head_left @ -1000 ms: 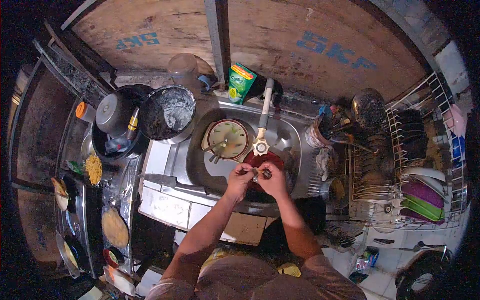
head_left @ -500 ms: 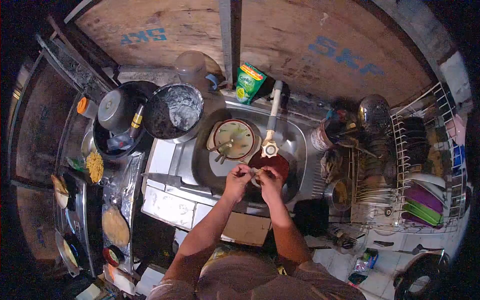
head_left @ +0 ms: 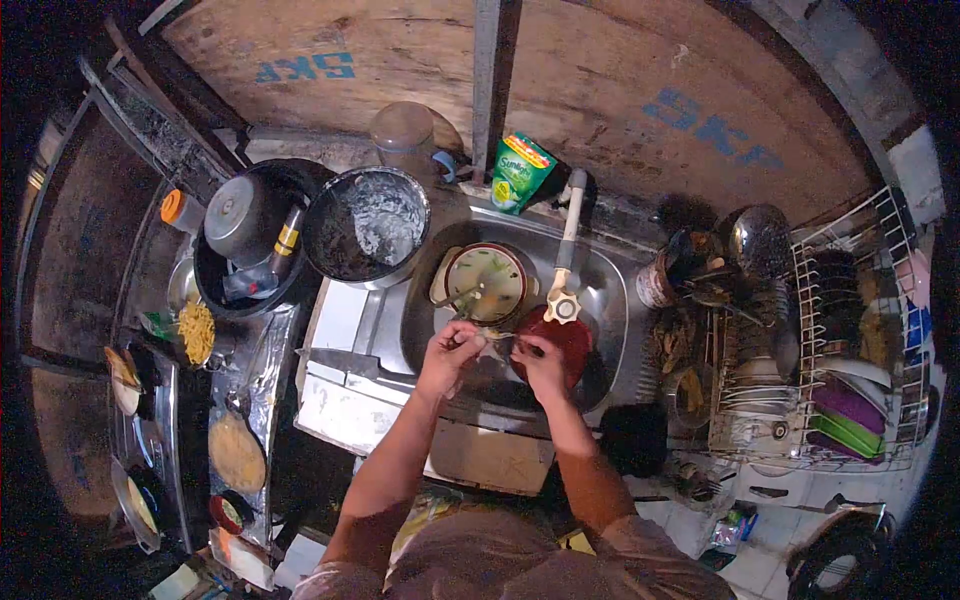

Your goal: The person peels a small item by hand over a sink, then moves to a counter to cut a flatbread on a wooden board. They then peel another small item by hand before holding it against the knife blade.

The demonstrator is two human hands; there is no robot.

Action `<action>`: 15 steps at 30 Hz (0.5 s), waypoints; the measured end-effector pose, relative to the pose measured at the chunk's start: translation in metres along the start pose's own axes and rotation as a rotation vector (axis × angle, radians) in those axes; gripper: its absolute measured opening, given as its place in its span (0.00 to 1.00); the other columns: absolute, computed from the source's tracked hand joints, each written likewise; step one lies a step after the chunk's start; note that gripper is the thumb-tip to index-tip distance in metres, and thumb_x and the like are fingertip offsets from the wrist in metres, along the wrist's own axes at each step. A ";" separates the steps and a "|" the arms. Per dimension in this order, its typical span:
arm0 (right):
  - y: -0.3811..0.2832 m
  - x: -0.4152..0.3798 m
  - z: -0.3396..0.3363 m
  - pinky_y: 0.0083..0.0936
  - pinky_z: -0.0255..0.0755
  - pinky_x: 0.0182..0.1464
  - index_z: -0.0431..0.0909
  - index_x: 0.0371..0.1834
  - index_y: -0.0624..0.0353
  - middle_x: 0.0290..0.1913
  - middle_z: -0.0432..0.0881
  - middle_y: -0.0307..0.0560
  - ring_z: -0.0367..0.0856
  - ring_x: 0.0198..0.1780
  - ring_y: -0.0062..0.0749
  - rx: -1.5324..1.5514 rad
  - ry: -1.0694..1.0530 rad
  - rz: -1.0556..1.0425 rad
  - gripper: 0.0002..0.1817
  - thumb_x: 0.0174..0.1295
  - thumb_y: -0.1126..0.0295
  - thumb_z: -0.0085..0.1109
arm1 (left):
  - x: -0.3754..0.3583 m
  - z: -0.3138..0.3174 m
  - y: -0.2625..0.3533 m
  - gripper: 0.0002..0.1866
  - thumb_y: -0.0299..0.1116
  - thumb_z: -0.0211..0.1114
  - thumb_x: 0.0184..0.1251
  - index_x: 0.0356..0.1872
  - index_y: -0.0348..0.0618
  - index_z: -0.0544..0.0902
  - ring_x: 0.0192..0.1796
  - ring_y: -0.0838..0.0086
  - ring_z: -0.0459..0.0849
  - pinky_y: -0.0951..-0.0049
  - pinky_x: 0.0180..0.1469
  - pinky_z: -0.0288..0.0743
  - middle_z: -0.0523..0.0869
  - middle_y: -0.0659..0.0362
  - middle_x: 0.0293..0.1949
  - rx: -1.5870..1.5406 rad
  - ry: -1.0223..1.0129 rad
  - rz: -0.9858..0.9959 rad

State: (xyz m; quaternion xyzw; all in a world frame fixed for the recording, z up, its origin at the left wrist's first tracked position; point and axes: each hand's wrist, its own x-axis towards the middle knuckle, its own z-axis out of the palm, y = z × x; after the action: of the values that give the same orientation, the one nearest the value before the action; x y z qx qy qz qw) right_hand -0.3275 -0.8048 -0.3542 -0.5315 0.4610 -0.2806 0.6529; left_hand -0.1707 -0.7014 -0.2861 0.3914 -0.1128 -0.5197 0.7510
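Over the sink (head_left: 412, 330), my left hand (head_left: 452, 358) pinches one end of a small pale, thin item (head_left: 497, 337), too small to name. My right hand (head_left: 541, 366) is level with it, fingers bent and closed at the item's other end. Below my right hand is a red bowl (head_left: 568, 350). Just beyond the hands, a plate with a dark red rim (head_left: 522, 272) holds cloudy liquid with green bits, and cutlery rests in it. A tap with a white star-shaped outlet (head_left: 563, 307) hangs above the red bowl.
A large knife (head_left: 355, 363) lies on the white tiles left of the sink. A black-rimmed pot (head_left: 365, 225) stands behind it. The green Sunlight pouch (head_left: 521, 175) leans at the back. On the right is a dish rack (head_left: 805, 300); yellow food pieces (head_left: 196, 332) sit at left.
My hands have drawn apart from being close together, with the small item now stretched between them. The view has shifted slightly, so the surroundings appear further right.
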 end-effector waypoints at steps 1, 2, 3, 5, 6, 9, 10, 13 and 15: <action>0.011 0.013 0.006 0.21 0.74 0.43 0.77 0.43 0.66 0.38 0.82 0.47 0.81 0.37 0.26 -0.125 0.003 -0.046 0.13 0.52 0.82 0.60 | 0.002 -0.007 -0.002 0.06 0.21 0.62 0.61 0.38 0.42 0.77 0.35 0.80 0.79 0.79 0.38 0.75 0.81 0.64 0.33 -0.016 -0.036 0.021; 0.018 0.026 0.013 0.21 0.74 0.43 0.77 0.43 0.66 0.38 0.82 0.47 0.81 0.37 0.26 -0.121 0.001 -0.046 0.13 0.52 0.82 0.60 | 0.000 -0.006 0.002 0.06 0.21 0.62 0.61 0.38 0.42 0.77 0.35 0.80 0.79 0.79 0.38 0.75 0.81 0.64 0.33 -0.013 -0.035 0.023; 0.021 0.038 0.023 0.21 0.73 0.44 0.77 0.46 0.65 0.39 0.82 0.47 0.81 0.38 0.26 -0.151 0.022 -0.083 0.16 0.52 0.82 0.60 | -0.003 -0.003 0.008 0.06 0.21 0.62 0.61 0.38 0.42 0.77 0.34 0.80 0.79 0.79 0.38 0.75 0.81 0.64 0.34 -0.010 -0.049 0.028; 0.020 0.049 0.040 0.20 0.72 0.45 0.76 0.49 0.65 0.41 0.82 0.47 0.81 0.39 0.26 -0.175 0.042 -0.116 0.19 0.51 0.82 0.60 | -0.006 -0.003 0.013 0.06 0.21 0.62 0.60 0.38 0.42 0.77 0.34 0.80 0.79 0.79 0.38 0.75 0.81 0.64 0.34 -0.003 -0.060 0.030; 0.011 0.048 0.048 0.20 0.72 0.46 0.76 0.49 0.65 0.41 0.82 0.46 0.81 0.39 0.27 -0.084 -0.010 -0.240 0.18 0.52 0.82 0.59 | -0.007 -0.004 0.014 0.06 0.21 0.62 0.60 0.38 0.41 0.77 0.34 0.80 0.79 0.79 0.37 0.75 0.82 0.63 0.34 0.001 -0.063 0.020; -0.012 0.032 0.040 0.19 0.71 0.43 0.76 0.49 0.66 0.41 0.81 0.44 0.80 0.39 0.25 -0.079 -0.105 -0.284 0.15 0.58 0.77 0.57 | -0.005 -0.004 0.011 0.07 0.21 0.62 0.61 0.39 0.41 0.77 0.35 0.79 0.79 0.78 0.38 0.76 0.82 0.63 0.35 -0.002 -0.091 0.016; -0.018 0.024 0.033 0.18 0.71 0.40 0.75 0.48 0.67 0.41 0.80 0.42 0.78 0.38 0.22 -0.165 -0.155 -0.199 0.13 0.62 0.73 0.57 | -0.005 -0.004 0.010 0.08 0.21 0.62 0.61 0.40 0.40 0.77 0.36 0.79 0.79 0.78 0.38 0.76 0.82 0.62 0.36 -0.010 -0.108 0.022; -0.028 -0.010 0.012 0.18 0.73 0.34 0.76 0.47 0.65 0.39 0.81 0.42 0.79 0.36 0.22 0.163 -0.108 0.112 0.11 0.63 0.73 0.56 | -0.006 0.005 0.007 0.11 0.21 0.61 0.61 0.44 0.40 0.77 0.37 0.78 0.80 0.77 0.40 0.77 0.82 0.62 0.36 -0.012 -0.036 -0.097; -0.058 -0.029 0.000 0.19 0.74 0.32 0.76 0.46 0.65 0.38 0.81 0.42 0.79 0.35 0.22 0.184 -0.144 0.161 0.10 0.63 0.73 0.56 | -0.004 0.008 -0.002 0.12 0.21 0.61 0.61 0.46 0.40 0.77 0.38 0.77 0.80 0.76 0.40 0.78 0.81 0.61 0.37 0.009 -0.036 -0.121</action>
State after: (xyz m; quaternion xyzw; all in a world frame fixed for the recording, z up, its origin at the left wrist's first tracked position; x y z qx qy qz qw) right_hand -0.3328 -0.7961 -0.2904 -0.4494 0.4262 -0.2296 0.7508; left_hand -0.1786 -0.7015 -0.2815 0.3916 -0.1049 -0.5705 0.7143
